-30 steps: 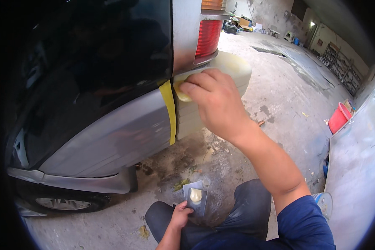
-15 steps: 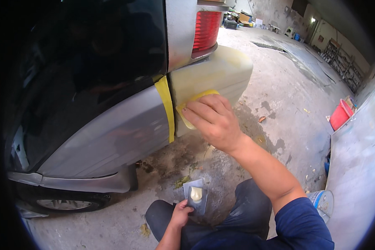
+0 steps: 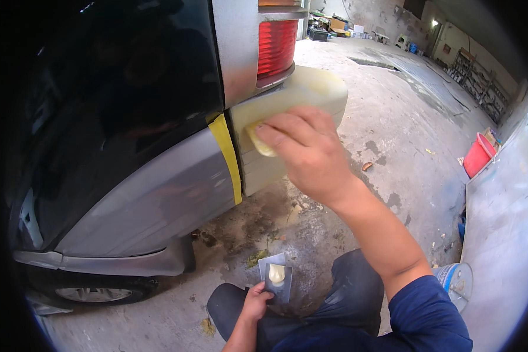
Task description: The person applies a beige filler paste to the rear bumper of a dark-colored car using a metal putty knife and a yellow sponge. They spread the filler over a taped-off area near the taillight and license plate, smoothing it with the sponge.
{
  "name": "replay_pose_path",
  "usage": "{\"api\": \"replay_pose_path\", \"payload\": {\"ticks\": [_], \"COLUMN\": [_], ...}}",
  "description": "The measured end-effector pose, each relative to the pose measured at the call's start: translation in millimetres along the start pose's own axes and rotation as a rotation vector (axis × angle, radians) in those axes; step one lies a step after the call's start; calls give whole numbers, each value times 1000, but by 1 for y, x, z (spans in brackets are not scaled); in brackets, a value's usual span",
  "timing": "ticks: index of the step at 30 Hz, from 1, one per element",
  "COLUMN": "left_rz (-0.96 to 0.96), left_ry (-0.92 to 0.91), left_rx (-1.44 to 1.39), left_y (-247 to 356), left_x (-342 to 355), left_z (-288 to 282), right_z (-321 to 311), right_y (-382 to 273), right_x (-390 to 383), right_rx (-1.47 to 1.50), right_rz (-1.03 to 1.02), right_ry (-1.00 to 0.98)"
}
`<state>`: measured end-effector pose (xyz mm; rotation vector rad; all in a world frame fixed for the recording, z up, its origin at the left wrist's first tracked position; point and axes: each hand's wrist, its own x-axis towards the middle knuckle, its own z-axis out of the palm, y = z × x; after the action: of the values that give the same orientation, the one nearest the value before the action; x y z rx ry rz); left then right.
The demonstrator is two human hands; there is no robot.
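Note:
My right hand (image 3: pixel 311 155) is closed on a yellow putty spreader (image 3: pixel 259 139), which lies against the side of a cream-coated car bumper (image 3: pixel 322 85). Part of the spreader is hidden behind my fingers. Low in the view, my left hand (image 3: pixel 256 300) grips dark putty scrapers (image 3: pixel 280 293), one overlapping a lighter sheet, with a dollop of cream putty (image 3: pixel 277 273) on top. A strip of yellow masking tape (image 3: pixel 227 158) runs down the edge of the silver body panel (image 3: pixel 158 188), beside the bumper's seam.
Above the bumper sits a red tail light (image 3: pixel 276 50). A car wheel (image 3: pixel 94 293) shows at lower left. To the right stand a white-and-blue bucket (image 3: pixel 456 281), a red basin (image 3: pixel 479 155) and a pale panel (image 3: pixel 498 234). Shelves (image 3: pixel 478 82) line the far wall.
My right hand and the spreader have moved up the bumper's side, and the spreader is now turned more edge-on. The view has shifted slightly. My left hand keeps its hold.

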<state>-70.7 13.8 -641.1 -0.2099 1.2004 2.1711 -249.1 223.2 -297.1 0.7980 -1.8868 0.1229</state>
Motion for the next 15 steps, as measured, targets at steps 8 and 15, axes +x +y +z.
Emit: {"api": "replay_pose_path", "payload": {"ticks": [8, 15], "left_rz": [-10, -17], "left_ry": [16, 11], "left_rx": [-3, 9], "left_y": [1, 3], "left_x": [0, -2], "left_z": [-2, -4], "right_z": [11, 23], "right_y": [-26, -20], "right_x": [-4, -33], "right_rx": [-52, -2], "right_rz": [-51, -83], "right_ry": [-57, -29]}}
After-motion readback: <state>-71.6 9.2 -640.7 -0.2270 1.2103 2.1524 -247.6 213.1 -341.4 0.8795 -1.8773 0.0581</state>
